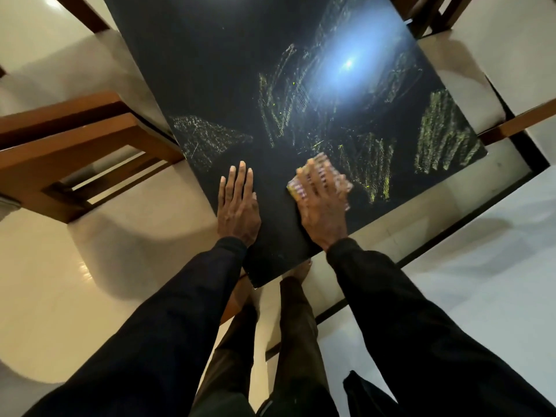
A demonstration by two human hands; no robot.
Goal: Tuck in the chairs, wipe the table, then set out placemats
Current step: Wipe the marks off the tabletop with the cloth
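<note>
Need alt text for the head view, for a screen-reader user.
A person's right hand, motion-blurred, presses a yellowish cloth on a glossy black table, while the left hand lies flat beside it. Streaky wipe marks and a light's glare mark the tabletop; wooden chairs stand at two sides.

Home dining area: dark glossy table (210, 70), wooden chairs (75, 164) with cream seats, pale tiled floor (75, 281).
</note>
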